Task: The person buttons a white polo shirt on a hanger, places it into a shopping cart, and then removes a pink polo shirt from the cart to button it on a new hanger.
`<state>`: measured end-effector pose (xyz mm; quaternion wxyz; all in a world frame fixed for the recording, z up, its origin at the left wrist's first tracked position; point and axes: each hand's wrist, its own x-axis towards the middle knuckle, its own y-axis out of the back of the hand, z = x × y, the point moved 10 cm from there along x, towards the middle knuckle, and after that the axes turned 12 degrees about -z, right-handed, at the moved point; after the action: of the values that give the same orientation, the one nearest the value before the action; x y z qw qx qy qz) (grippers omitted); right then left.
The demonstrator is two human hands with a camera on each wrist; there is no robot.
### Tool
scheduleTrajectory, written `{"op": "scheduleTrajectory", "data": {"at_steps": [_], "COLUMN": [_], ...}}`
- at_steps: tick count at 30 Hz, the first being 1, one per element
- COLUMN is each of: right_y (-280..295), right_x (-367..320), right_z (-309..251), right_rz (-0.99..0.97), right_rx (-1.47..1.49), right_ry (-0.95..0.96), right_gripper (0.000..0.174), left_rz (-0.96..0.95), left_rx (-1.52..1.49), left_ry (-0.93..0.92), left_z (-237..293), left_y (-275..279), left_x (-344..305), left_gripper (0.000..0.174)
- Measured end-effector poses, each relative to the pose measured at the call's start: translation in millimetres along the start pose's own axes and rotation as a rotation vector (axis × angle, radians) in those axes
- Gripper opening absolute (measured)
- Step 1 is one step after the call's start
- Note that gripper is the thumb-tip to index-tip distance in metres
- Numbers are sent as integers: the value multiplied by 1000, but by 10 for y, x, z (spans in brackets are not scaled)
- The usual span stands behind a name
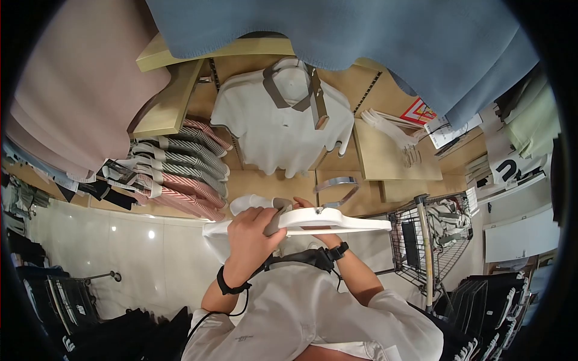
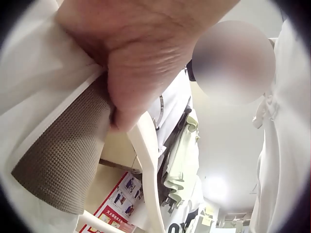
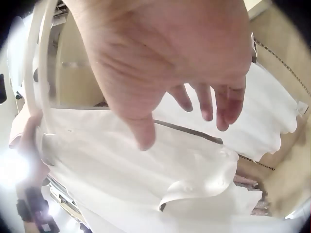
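Observation:
In the head view my left hand point(image 1: 250, 234) grips the grey-brown collar point(image 1: 274, 224) of a white shirt beside a white hanger point(image 1: 337, 220). The left wrist view shows my thumb pressed on the textured collar point(image 2: 70, 150), with the hanger point(image 2: 148, 160) next to it. My right hand point(image 3: 170, 53) is spread over the white shirt point(image 3: 131, 170) in the right wrist view, its fingers apart and holding nothing. From the head view that hand is partly hidden behind the hanger, whose hook point(image 1: 340, 194) points away from me.
A white polo shirt point(image 1: 265, 120) hangs on the wooden display wall ahead. Striped shirts point(image 1: 192, 162) hang at its left, and a wooden shelf point(image 1: 394, 153) stands at its right. A wire shopping cart point(image 1: 421, 240) with clothes is at the right. Pink and blue garments hang close overhead.

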<state>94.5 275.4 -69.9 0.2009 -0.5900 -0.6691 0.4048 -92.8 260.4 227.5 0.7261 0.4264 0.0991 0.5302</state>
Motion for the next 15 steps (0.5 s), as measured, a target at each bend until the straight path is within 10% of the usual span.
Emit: {"op": "scheduleTrajectory", "data": {"at_steps": [2, 5, 6, 9, 12, 15], "right_y": [-362, -444, -761, -129, -179, -585], "right_x": [-74, -122, -331, -234, -579, -909], "right_z": [-308, -259, -427, -627, -1129, -1508], "right_rz": [-265, -273, -327, 145, 295, 464], "right_rx": [-1455, -1577, -1659, -1313, -1367, -1096], "right_ry": [395, 295, 559, 30, 310, 153], "right_gripper": [28, 10, 11, 14, 17, 17], "left_rz": [13, 1, -18, 18, 91, 151], "left_rx": [-39, -191, -248, -367, -410, -403], "left_ry": [3, 92, 159, 247, 306, 328], "left_z": [-27, -215, -331, -648, -909, -1008], "left_y": [68, 128, 115, 124, 187, 228], "left_x": [-48, -123, -164, -288, -374, -366], "left_gripper": [32, 29, 30, 31, 30, 29]}}
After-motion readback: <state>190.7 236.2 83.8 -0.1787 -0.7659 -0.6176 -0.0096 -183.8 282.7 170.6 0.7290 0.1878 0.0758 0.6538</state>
